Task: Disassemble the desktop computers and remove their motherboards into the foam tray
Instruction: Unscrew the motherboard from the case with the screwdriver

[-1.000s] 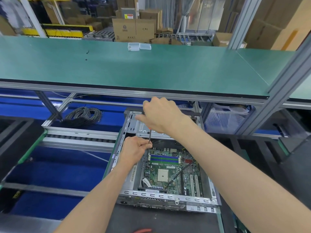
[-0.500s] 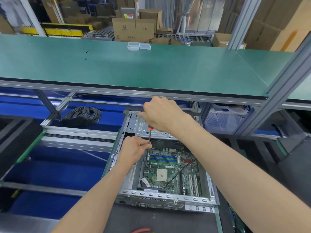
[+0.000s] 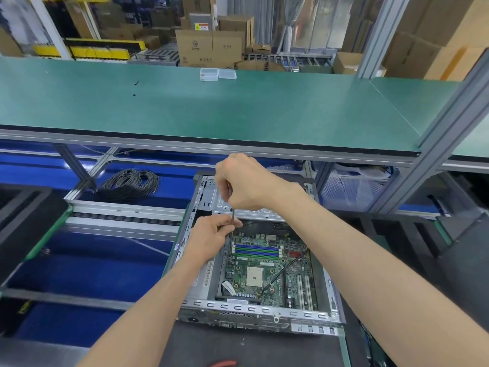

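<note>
Cardboard boxes (image 3: 211,46) fill the warehouse behind a long green table (image 3: 238,112), where two small clear boxes (image 3: 217,74) sit at its far edge. Below that table's near edge, an open case (image 3: 254,308) lies flat with the motherboard (image 3: 267,271) still inside it. Above the case's far left corner, the right hand (image 3: 244,185) is curled round the handle of a screwdriver (image 3: 232,215), whose shaft runs straight down. Just under it, the left hand (image 3: 211,237) pinches the lower shaft between thumb and fingertips, right at the motherboard's far left corner. A black cable (image 3: 288,268) crosses the board to the right of the left hand. Well to the left of both hands, a coil of black wire (image 3: 132,184) rests on a blue shelf.
</note>
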`<control>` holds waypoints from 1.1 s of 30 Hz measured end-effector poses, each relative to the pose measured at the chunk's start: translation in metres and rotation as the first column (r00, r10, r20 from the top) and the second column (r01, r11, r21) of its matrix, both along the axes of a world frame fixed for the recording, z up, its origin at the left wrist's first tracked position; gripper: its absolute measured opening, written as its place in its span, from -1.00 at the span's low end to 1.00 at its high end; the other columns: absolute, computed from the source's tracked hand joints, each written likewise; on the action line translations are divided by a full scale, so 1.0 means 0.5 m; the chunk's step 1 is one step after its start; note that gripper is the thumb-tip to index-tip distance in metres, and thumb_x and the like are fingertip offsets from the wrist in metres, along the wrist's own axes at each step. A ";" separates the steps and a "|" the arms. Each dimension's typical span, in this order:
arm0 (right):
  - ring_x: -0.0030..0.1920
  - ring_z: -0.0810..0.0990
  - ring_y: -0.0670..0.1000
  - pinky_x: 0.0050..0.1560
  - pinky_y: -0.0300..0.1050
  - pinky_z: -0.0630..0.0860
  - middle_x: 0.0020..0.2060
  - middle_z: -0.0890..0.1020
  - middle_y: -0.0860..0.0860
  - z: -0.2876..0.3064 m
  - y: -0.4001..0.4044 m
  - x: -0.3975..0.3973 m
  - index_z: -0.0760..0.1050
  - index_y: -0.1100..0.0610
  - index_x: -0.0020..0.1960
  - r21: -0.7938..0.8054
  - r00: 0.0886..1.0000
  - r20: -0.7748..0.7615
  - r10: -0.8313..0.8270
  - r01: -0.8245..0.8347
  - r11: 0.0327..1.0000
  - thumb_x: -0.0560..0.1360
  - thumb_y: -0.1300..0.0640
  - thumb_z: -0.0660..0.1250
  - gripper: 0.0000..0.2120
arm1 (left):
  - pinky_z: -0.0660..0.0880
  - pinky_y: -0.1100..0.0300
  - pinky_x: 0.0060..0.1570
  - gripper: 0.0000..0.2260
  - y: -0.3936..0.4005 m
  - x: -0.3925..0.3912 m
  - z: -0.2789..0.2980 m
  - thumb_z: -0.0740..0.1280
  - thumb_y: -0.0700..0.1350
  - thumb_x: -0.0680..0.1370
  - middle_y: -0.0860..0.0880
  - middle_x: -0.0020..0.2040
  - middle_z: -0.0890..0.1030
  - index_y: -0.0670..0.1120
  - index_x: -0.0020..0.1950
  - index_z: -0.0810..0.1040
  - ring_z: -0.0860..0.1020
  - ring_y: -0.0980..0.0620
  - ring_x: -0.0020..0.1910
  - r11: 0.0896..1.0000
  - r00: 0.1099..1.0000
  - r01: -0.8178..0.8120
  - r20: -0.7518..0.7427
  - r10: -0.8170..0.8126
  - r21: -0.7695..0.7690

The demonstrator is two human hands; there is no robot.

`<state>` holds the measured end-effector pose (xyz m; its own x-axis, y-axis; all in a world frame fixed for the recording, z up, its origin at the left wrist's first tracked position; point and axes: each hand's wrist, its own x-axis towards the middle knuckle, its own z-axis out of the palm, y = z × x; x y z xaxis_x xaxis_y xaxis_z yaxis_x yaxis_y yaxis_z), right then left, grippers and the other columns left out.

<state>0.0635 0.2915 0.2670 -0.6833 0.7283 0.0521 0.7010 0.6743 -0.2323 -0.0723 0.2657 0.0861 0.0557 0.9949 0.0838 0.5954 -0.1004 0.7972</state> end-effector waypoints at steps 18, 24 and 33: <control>-0.11 0.53 0.07 -0.22 -0.12 0.31 -0.18 0.52 -0.03 0.002 -0.007 -0.005 0.49 0.06 -0.30 0.034 0.999 0.038 -0.025 0.024 0.999 0.35 0.40 0.31 -0.75 | 0.42 0.51 -0.09 -0.87 -0.003 0.000 0.002 0.42 -0.26 0.53 0.33 -0.15 0.67 -0.06 -0.04 0.73 0.59 0.38 -0.14 1.000 0.996 -0.013 0.090 0.012 0.012; -0.11 0.49 0.14 -0.21 -0.05 0.39 -0.05 0.44 0.04 -0.004 -0.007 -0.002 0.57 0.17 -0.04 0.076 0.998 0.054 -0.022 0.018 0.997 0.37 0.29 0.34 -0.82 | 0.52 0.25 -0.06 -0.85 -0.001 -0.002 0.004 0.48 -0.22 0.49 0.20 -0.25 0.69 0.03 -0.19 0.74 0.63 0.20 -0.15 0.998 0.996 -0.047 0.075 0.044 0.038; -0.14 0.46 0.15 -0.24 -0.05 0.37 -0.22 0.42 0.02 -0.015 -0.005 -0.006 0.47 0.15 -0.09 0.108 0.995 0.061 -0.080 0.073 0.991 0.50 0.23 0.31 -0.98 | 0.48 0.37 -0.25 -0.82 0.000 -0.003 0.000 0.58 -0.15 0.39 0.20 -0.31 0.67 0.14 -0.26 0.71 0.61 0.20 -0.28 0.994 0.987 -0.098 0.135 0.092 0.040</control>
